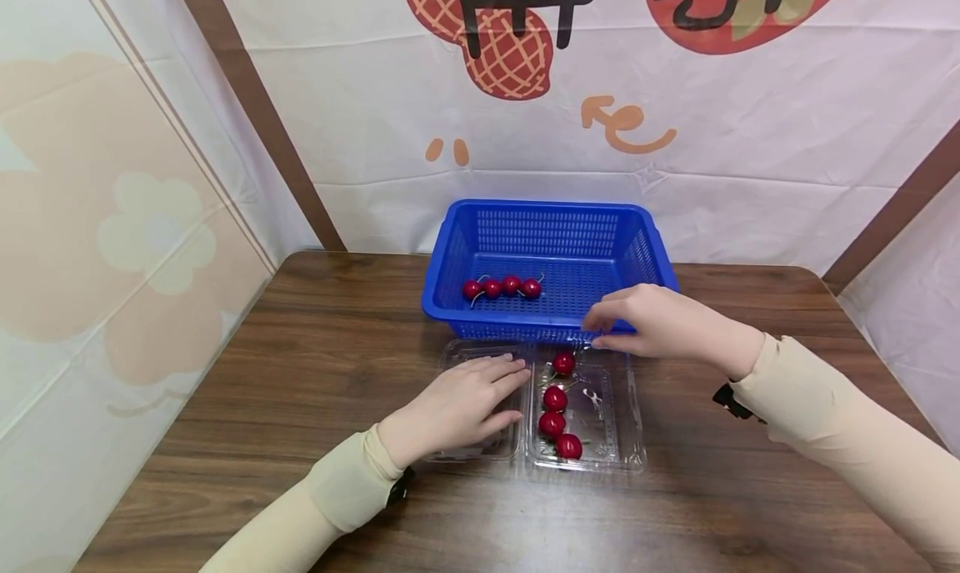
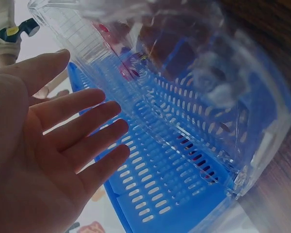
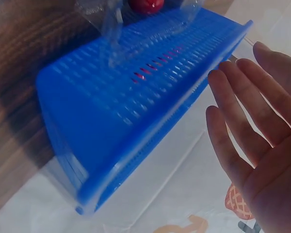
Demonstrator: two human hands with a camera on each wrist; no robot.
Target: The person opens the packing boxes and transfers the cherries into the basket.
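Observation:
A clear plastic clamshell box (image 1: 626, 456) lies unfolded on the table, with several red cherries (image 1: 555, 399) lined up along the left side of its right half. My left hand (image 1: 457, 406) is over the box's left half, its fingers extended and holding nothing; the left wrist view shows the palm bare. Beyond the box stands a blue plastic basket (image 1: 562, 210), where several more cherries (image 1: 512, 285) lie in a row. My right hand (image 1: 648, 323) hovers by the basket's near right rim, above the box's far edge. Its fingers are loosely bent with nothing between them, and look relaxed in the right wrist view.
The brown wooden table (image 1: 300, 348) carries the box and the basket. Behind it hangs a white printed cloth (image 1: 525, 123), close to the basket's back. Another cloth panel (image 1: 97, 248) runs along the left side.

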